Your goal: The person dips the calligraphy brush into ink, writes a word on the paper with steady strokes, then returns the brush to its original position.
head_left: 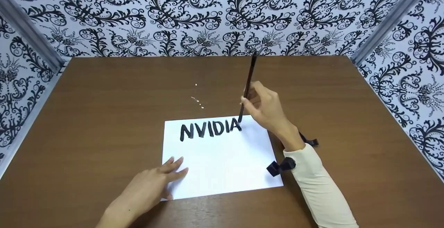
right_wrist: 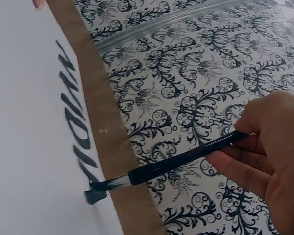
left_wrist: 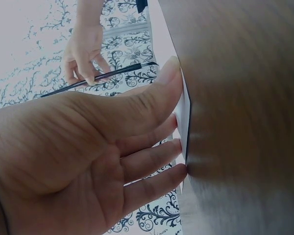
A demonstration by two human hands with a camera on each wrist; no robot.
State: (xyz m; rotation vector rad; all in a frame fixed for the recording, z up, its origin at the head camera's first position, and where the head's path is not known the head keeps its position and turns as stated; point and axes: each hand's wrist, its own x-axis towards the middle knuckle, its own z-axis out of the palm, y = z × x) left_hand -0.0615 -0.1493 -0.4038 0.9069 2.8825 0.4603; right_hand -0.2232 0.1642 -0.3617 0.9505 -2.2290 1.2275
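Observation:
A white sheet of paper (head_left: 222, 162) lies on the wooden table, with "NVIDIA" in thick black strokes (head_left: 210, 129) along its upper part. My right hand (head_left: 265, 108) pinches a dark paintbrush (head_left: 248, 77) between thumb and fingers, the handle slanting up. In the right wrist view the black-wetted bristles (right_wrist: 108, 184) meet the paper at the last letter A. My left hand (head_left: 149, 188) rests on the sheet's lower left corner with fingers spread. The left wrist view shows its thumb (left_wrist: 169, 73) and fingertips at the paper's edge.
The brown table (head_left: 104, 117) reaches back to a wall (head_left: 184, 16) covered in black-and-white scroll pattern, with grey strips at the corners. Small white flecks (head_left: 197, 101) mark the tabletop beyond the paper. A black strap end (head_left: 281, 165) hangs from my right wrist over the paper's right edge.

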